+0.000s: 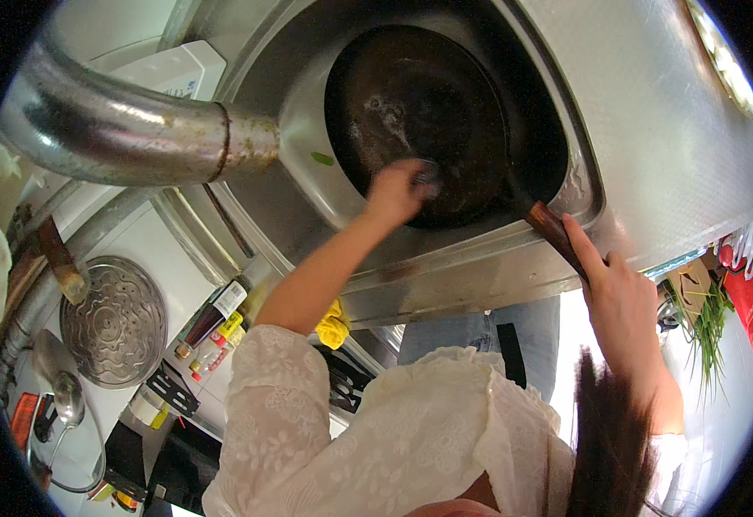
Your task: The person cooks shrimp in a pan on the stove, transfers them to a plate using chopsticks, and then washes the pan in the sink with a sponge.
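A dark round frying pan lies tilted in a stainless steel sink. Inside the pan, my left hand is closed on a small greyish scrubber, blurred, against the lower part of the pan's inner surface. Whitish wet streaks show on the dark metal up and left of that hand. My right hand grips the pan's brown wooden handle over the sink's near right rim, index finger stretched along it. A green scrap sticks to the sink wall left of the pan.
A thick metal pipe reaches the sink's left edge. Lower left are a round patterned metal lid, bottles, a ladle and a yellow cloth. A metal worktop extends right; green stalks lie beyond my right hand.
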Available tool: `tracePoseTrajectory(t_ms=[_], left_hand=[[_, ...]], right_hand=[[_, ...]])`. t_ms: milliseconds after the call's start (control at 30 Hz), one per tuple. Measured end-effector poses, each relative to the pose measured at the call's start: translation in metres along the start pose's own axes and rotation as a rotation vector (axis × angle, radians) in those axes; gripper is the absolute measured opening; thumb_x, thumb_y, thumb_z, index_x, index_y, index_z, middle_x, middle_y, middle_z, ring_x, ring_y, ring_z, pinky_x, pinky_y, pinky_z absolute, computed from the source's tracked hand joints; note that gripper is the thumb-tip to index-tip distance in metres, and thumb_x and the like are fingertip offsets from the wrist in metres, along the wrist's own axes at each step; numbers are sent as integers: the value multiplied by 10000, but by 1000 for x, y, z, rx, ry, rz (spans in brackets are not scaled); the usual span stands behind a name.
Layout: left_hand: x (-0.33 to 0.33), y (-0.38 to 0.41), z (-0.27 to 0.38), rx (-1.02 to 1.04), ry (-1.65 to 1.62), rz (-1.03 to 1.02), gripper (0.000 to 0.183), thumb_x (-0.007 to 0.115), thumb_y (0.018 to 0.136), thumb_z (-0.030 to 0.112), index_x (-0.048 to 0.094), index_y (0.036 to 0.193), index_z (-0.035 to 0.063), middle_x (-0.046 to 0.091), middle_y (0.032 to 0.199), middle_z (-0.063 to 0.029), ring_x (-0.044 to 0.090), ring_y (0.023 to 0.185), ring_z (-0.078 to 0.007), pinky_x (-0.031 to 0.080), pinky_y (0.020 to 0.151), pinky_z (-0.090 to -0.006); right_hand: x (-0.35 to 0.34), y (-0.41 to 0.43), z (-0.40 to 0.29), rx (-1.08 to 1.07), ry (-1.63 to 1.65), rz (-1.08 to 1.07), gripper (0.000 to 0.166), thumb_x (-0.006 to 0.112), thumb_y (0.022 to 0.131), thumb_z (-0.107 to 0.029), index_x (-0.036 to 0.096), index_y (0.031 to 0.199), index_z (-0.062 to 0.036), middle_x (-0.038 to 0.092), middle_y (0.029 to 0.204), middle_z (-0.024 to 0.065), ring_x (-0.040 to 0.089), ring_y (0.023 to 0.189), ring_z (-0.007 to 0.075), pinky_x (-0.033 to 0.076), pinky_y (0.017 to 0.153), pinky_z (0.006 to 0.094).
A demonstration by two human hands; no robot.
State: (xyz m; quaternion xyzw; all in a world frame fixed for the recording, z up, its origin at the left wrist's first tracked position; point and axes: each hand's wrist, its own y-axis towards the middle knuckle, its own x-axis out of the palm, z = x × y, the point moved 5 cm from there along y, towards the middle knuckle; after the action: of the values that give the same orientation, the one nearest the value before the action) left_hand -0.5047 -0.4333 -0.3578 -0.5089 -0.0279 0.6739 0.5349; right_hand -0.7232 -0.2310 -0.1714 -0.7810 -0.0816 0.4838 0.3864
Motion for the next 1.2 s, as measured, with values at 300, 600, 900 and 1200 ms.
tracePoseTrajectory(t_ms=[300,600,900,1200], left_hand=[[-68,80,-14,-22,140,573,256,645,765,100,599,1015,74,584,1016,-164,595,901,-358,490,752,-445],[-19,52,89,470,-236,353,338,710,653,38,586,966,19,584,985,-193,562,945,-383,465,828,-409],[-68,52,-44,-77,716,275,384,677,728,190,580,1092,117,590,925,-135,619,771,-338,516,618,-430],[-10,57,99,-135,-1185,-140,183,625,864,230,573,927,66,583,759,-53,575,628,-127,432,469,-275]], right_hand=[[-1,-2,0,-19,-35,14,719,501,795,-6,315,1419,-311,525,675,110,577,551,271,461,492,385],[-3,4,-1,-16,-16,-40,749,489,794,7,281,1431,-328,538,706,129,585,570,285,469,513,392],[1,-9,3,-31,-3,46,789,542,767,-4,280,1433,-337,514,683,103,574,554,258,457,483,367],[4,-2,3,-50,-71,6,833,546,768,3,205,1454,-322,513,663,93,574,525,265,470,469,374]])
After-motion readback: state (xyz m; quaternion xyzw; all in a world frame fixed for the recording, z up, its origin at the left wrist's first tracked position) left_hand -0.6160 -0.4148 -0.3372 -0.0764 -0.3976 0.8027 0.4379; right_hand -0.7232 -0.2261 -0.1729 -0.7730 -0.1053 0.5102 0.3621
